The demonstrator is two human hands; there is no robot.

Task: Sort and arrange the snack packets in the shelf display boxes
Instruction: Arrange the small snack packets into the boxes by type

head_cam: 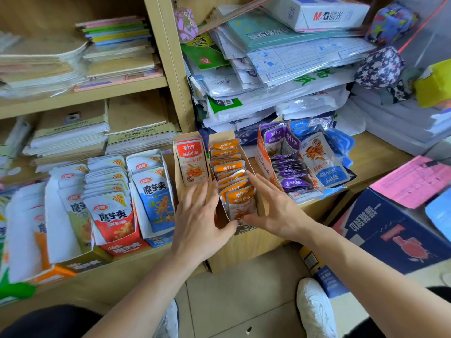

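Narrow brown cardboard display box (219, 137) filled with upright orange foil snack packets (240, 203): stands on the wooden shelf (375, 152), between a box holding one red packet (192, 164) and a box of purple packets (290, 172). Left hand (200, 215): released, fingers straight, flat against the box's left wall. Right hand (271, 206): released, fingers extended along the packets' right edge.

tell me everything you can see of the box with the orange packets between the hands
A narrow open-topped box of brown cardboard stands on the wooden shelf, running front to back. Orange packets stand upright in a row inside, filling it. Its low front is printed. The left hand lies flat against its left wall; the right hand rests on the packets and right wall.
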